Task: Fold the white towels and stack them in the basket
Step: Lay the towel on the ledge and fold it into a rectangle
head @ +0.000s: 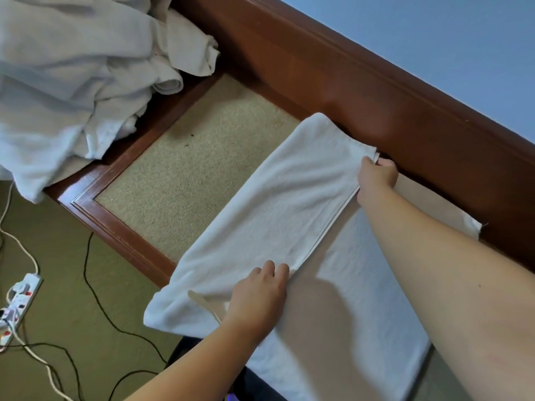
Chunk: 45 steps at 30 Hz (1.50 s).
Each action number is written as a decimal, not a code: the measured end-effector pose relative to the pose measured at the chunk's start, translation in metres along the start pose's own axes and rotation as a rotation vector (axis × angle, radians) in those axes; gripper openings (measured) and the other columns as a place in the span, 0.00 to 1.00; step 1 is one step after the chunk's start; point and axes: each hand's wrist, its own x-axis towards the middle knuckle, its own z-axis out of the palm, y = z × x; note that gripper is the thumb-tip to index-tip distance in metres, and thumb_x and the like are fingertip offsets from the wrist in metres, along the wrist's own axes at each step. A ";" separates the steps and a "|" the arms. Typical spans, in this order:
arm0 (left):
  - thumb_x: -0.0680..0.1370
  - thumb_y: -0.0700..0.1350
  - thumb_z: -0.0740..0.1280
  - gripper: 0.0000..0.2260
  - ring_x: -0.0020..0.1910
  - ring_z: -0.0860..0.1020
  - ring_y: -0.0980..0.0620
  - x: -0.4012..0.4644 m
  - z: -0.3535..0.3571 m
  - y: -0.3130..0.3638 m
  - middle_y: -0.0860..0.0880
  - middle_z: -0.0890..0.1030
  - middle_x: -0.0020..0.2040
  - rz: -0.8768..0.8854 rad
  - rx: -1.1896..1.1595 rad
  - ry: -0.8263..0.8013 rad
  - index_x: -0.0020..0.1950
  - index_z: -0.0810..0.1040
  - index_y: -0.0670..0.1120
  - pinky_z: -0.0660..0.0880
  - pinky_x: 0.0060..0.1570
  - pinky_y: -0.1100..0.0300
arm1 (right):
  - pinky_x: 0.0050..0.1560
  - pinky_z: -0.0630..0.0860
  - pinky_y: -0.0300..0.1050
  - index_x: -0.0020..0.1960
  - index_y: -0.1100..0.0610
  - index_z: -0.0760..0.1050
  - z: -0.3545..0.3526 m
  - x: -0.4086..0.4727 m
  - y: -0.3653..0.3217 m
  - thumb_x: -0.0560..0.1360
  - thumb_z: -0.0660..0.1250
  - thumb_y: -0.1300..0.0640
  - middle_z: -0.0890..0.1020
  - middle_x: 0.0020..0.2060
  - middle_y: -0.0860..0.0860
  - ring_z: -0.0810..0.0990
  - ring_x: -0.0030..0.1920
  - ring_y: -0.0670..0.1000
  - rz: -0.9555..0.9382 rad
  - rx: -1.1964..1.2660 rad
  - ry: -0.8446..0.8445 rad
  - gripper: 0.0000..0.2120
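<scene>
Okay, quick pass from my remote seat: white towel (278,215) lies spread on a wooden platform (121,235) with a beige carpeted inset (202,157), partly folded so one layer is doubled over onto the lower layer, the folded edge running diagonally between the two hands. Right hand (376,178) is at the far corner of the fold next to the wooden back rail (362,91), fingers curled and pinching the towel's edge. Left hand (260,293) is at the near end of the same fold, palm down on the cloth, fingers mostly straight and pressing; I can't tell whether the thumb grips anything underneath. Towel's near-left corner droops off the platform's front edge. Lower layer of the towel stretches toward me under the right forearm, and a beige strip of it shows beyond that arm by the rail. Pile of unfolded white towels (72,76) sits heaped at the upper left, well apart from the one being folded, spilling over the platform's corner. On the green floor (72,285) at the left: a white power strip (17,302) with a white cord and black cables (95,290) trailing around it. Blue wall (448,47) above the rail.
</scene>
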 end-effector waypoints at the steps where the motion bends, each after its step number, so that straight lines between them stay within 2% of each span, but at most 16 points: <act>1: 0.66 0.38 0.77 0.18 0.26 0.64 0.50 0.000 0.001 0.000 0.51 0.67 0.36 -0.008 -0.007 0.008 0.44 0.69 0.48 0.56 0.19 0.60 | 0.56 0.80 0.49 0.64 0.52 0.75 0.001 0.002 -0.003 0.79 0.67 0.58 0.81 0.59 0.53 0.82 0.54 0.53 -0.014 0.028 0.004 0.14; 4: 0.66 0.38 0.77 0.17 0.27 0.65 0.49 0.002 0.005 0.001 0.50 0.67 0.36 -0.021 -0.018 0.022 0.45 0.70 0.48 0.58 0.19 0.60 | 0.57 0.79 0.50 0.60 0.50 0.72 0.001 0.000 -0.010 0.80 0.64 0.62 0.78 0.59 0.51 0.80 0.55 0.52 -0.031 0.012 0.015 0.11; 7: 0.65 0.39 0.77 0.17 0.27 0.66 0.48 0.001 0.006 0.001 0.50 0.68 0.36 -0.020 -0.021 0.019 0.45 0.70 0.47 0.59 0.19 0.61 | 0.48 0.75 0.46 0.61 0.54 0.73 0.000 0.002 -0.013 0.80 0.60 0.62 0.76 0.54 0.49 0.77 0.53 0.53 0.112 -0.032 0.000 0.11; 9: 0.64 0.38 0.76 0.18 0.27 0.65 0.49 0.000 0.005 0.000 0.49 0.68 0.36 -0.009 -0.013 0.013 0.45 0.70 0.47 0.57 0.19 0.59 | 0.44 0.75 0.46 0.64 0.56 0.74 -0.002 0.006 -0.018 0.80 0.61 0.59 0.77 0.52 0.50 0.77 0.52 0.54 0.098 -0.144 -0.019 0.13; 11: 0.63 0.37 0.76 0.18 0.28 0.63 0.49 -0.002 0.003 0.000 0.49 0.68 0.36 0.008 -0.001 0.021 0.45 0.69 0.47 0.55 0.21 0.58 | 0.57 0.77 0.50 0.68 0.55 0.71 -0.003 0.001 -0.022 0.79 0.63 0.57 0.77 0.62 0.53 0.78 0.58 0.56 0.021 -0.247 0.027 0.18; 14: 0.62 0.36 0.74 0.17 0.28 0.60 0.50 -0.008 -0.002 0.001 0.49 0.68 0.36 0.023 0.019 0.031 0.43 0.69 0.47 0.53 0.25 0.56 | 0.63 0.73 0.55 0.70 0.51 0.68 -0.007 -0.028 -0.019 0.78 0.65 0.62 0.66 0.71 0.57 0.71 0.66 0.60 -0.326 -0.709 0.071 0.21; 17: 0.61 0.37 0.74 0.17 0.28 0.60 0.51 -0.022 -0.008 -0.002 0.50 0.67 0.35 -0.011 0.031 0.015 0.43 0.70 0.47 0.53 0.26 0.57 | 0.66 0.70 0.59 0.70 0.52 0.73 -0.010 -0.059 0.001 0.79 0.64 0.59 0.69 0.69 0.56 0.69 0.68 0.60 -0.802 -1.075 -0.148 0.19; 19: 0.62 0.40 0.75 0.16 0.28 0.63 0.50 -0.037 -0.010 -0.011 0.50 0.69 0.36 -0.038 0.055 -0.032 0.44 0.72 0.47 0.55 0.27 0.57 | 0.72 0.66 0.57 0.74 0.53 0.72 -0.010 -0.078 0.019 0.83 0.61 0.52 0.70 0.73 0.56 0.67 0.73 0.59 -0.885 -1.214 -0.371 0.20; 21: 0.63 0.45 0.76 0.16 0.29 0.67 0.48 -0.053 -0.013 -0.023 0.50 0.71 0.36 -0.060 0.087 -0.073 0.45 0.73 0.47 0.59 0.27 0.57 | 0.79 0.58 0.57 0.82 0.54 0.62 -0.008 -0.088 0.036 0.85 0.56 0.47 0.61 0.81 0.58 0.58 0.80 0.59 -0.816 -1.305 -0.487 0.26; 25: 0.64 0.51 0.73 0.15 0.30 0.69 0.46 -0.086 -0.024 -0.047 0.51 0.71 0.35 -0.140 0.107 -0.040 0.41 0.70 0.48 0.63 0.36 0.54 | 0.82 0.46 0.60 0.85 0.53 0.44 -0.007 -0.089 0.056 0.87 0.47 0.44 0.44 0.84 0.59 0.42 0.84 0.60 -0.777 -1.406 -0.498 0.30; 28: 0.66 0.49 0.69 0.11 0.31 0.68 0.45 -0.108 -0.032 -0.063 0.51 0.68 0.30 -0.189 0.152 0.015 0.35 0.67 0.47 0.68 0.47 0.46 | 0.82 0.42 0.61 0.85 0.52 0.40 -0.004 -0.090 0.059 0.87 0.44 0.44 0.39 0.84 0.58 0.38 0.83 0.59 -0.723 -1.415 -0.515 0.30; 30: 0.67 0.48 0.70 0.12 0.31 0.67 0.44 -0.120 -0.036 -0.071 0.51 0.69 0.28 -0.174 0.176 0.005 0.34 0.68 0.47 0.68 0.46 0.48 | 0.81 0.40 0.61 0.85 0.52 0.39 -0.001 -0.092 0.060 0.87 0.44 0.44 0.38 0.84 0.57 0.37 0.83 0.59 -0.713 -1.417 -0.505 0.30; 34: 0.69 0.48 0.77 0.16 0.22 0.63 0.47 -0.140 -0.040 -0.060 0.52 0.67 0.27 -0.089 0.080 -0.086 0.36 0.68 0.48 0.58 0.25 0.58 | 0.82 0.40 0.61 0.85 0.51 0.40 0.001 -0.093 0.064 0.87 0.45 0.45 0.38 0.84 0.57 0.37 0.83 0.58 -0.709 -1.424 -0.472 0.30; 39: 0.63 0.44 0.79 0.19 0.20 0.62 0.47 -0.147 -0.025 -0.024 0.52 0.66 0.28 -0.046 0.019 -0.203 0.38 0.68 0.49 0.45 0.26 0.60 | 0.82 0.41 0.61 0.85 0.47 0.40 0.000 -0.099 0.066 0.87 0.44 0.41 0.40 0.84 0.57 0.38 0.83 0.59 -0.700 -1.441 -0.388 0.30; 42: 0.72 0.54 0.76 0.17 0.26 0.70 0.45 -0.136 -0.032 -0.024 0.51 0.71 0.33 -0.049 0.034 -0.316 0.42 0.70 0.48 0.58 0.23 0.57 | 0.79 0.55 0.62 0.85 0.49 0.44 -0.002 -0.115 0.065 0.85 0.50 0.37 0.45 0.84 0.60 0.47 0.83 0.63 -0.544 -1.316 -0.233 0.34; 45: 0.83 0.64 0.58 0.18 0.43 0.78 0.43 -0.122 -0.043 -0.026 0.49 0.77 0.46 -0.088 0.006 -0.257 0.48 0.67 0.50 0.65 0.36 0.53 | 0.71 0.67 0.61 0.81 0.57 0.56 -0.009 -0.138 0.066 0.81 0.63 0.39 0.59 0.78 0.63 0.62 0.75 0.66 -0.377 -1.065 -0.056 0.37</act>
